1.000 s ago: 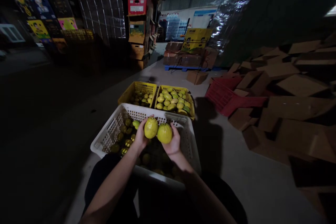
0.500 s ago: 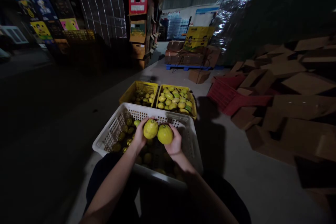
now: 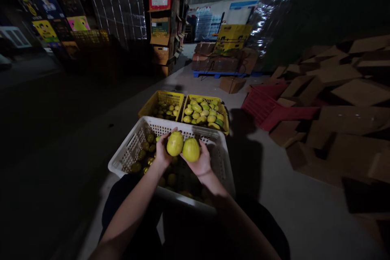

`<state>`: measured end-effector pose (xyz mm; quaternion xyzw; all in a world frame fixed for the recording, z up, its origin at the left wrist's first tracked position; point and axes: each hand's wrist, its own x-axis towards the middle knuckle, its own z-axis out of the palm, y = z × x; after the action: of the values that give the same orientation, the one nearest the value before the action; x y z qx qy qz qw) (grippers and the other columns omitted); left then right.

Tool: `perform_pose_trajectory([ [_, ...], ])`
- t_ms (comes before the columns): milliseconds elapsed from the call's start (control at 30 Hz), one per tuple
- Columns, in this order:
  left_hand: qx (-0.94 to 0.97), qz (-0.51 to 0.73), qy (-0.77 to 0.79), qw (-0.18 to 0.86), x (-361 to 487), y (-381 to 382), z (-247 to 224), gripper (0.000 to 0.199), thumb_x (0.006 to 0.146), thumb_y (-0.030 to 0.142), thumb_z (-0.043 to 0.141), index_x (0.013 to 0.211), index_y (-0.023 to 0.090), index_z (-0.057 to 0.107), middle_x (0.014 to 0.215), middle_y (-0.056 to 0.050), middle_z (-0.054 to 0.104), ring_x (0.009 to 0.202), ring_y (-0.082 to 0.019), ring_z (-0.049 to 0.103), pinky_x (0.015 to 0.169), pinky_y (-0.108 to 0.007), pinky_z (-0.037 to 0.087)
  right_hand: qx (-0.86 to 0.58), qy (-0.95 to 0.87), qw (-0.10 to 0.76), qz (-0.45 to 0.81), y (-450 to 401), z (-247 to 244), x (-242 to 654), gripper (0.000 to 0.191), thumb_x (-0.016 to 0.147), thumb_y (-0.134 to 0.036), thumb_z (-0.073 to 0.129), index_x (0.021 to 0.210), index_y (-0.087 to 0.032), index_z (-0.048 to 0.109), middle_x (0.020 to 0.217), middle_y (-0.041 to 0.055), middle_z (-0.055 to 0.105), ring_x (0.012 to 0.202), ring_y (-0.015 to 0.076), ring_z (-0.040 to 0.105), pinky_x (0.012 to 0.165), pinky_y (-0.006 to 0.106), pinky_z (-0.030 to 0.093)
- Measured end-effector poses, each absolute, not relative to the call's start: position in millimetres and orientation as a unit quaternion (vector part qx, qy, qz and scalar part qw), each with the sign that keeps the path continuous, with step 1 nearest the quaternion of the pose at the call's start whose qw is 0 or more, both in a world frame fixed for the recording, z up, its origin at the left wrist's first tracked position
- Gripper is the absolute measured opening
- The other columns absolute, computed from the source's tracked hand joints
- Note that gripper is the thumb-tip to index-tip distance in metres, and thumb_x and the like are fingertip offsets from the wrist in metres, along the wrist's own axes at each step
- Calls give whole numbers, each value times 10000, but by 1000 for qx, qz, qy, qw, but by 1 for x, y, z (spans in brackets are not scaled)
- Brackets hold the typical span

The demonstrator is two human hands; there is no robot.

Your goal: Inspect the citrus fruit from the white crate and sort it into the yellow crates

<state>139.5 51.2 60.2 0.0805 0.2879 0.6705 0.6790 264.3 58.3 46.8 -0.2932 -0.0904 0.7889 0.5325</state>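
Note:
My left hand (image 3: 163,151) holds a yellow-green fruit (image 3: 175,144), its fingers around the left side. A second fruit of the same kind (image 3: 191,150) rests in my right hand (image 3: 201,162), with the palm turned up. The two fruits are side by side above a white perforated crate (image 3: 227,156). Inside that crate, several similar fruits (image 3: 141,154) lie in shadow, mostly on the left. Beyond it are two yellow crates: the right one (image 3: 226,120) is full of yellow and green fruits, and the left one (image 3: 147,106) has fruits lower down.
A red crate (image 3: 265,107) lies at the right beside a heap of flattened cardboard (image 3: 344,130). Stacked cartons (image 3: 160,28) rise behind the crates. A blue pallet (image 3: 217,74) carries brown and yellow boxes. My knees flank the white crate.
Both fruits have been turned in my hands, so their ends face differently. My right palm shows more from below. The background has shifted slightly upward.

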Motion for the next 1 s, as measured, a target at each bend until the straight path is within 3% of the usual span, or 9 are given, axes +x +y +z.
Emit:
perform_pose_trajectory([
  [200, 32, 654, 272, 706, 139, 50, 59, 384, 852, 250, 512, 1206, 183, 642, 969, -64, 726, 783, -174, 682, 627, -255, 535, -275, -94, 539, 791, 59, 52, 266, 71, 798, -283, 645, 831, -225, 670, 785, -7, 746, 694, 163, 669, 600, 298, 560],
  [500, 6, 644, 282, 712, 139, 52, 55, 378, 814, 251, 543, 1168, 154, 633, 940, -79, 716, 773, -192, 678, 647, -285, 538, -288, -98, 534, 789, 60, 51, 266, 92, 809, -279, 631, 830, -200, 673, 786, 4, 744, 680, 169, 671, 573, 310, 568],
  [700, 1, 645, 282, 710, 138, 53, 53, 265, 821, 262, 528, 1031, 140, 634, 822, -69, 687, 700, -191, 648, 728, -337, 547, -283, -86, 534, 792, 64, 49, 266, 67, 824, -287, 632, 830, -226, 660, 785, -7, 747, 708, 166, 681, 606, 305, 576],
  [867, -15, 643, 279, 713, 141, 54, 49, 211, 831, 262, 523, 975, 154, 635, 818, -65, 677, 753, -187, 655, 715, -294, 535, -338, -83, 511, 786, 67, 48, 266, 205, 913, -306, 504, 794, -216, 645, 697, -11, 726, 611, 150, 657, 535, 283, 554],
  [1000, -22, 638, 282, 716, 143, 53, 50, 205, 857, 248, 514, 969, 138, 646, 813, -69, 685, 708, -160, 652, 677, -258, 530, -340, -89, 500, 792, 66, 49, 268, 208, 912, -315, 505, 799, -217, 649, 676, -8, 722, 572, 146, 647, 517, 272, 547],
])
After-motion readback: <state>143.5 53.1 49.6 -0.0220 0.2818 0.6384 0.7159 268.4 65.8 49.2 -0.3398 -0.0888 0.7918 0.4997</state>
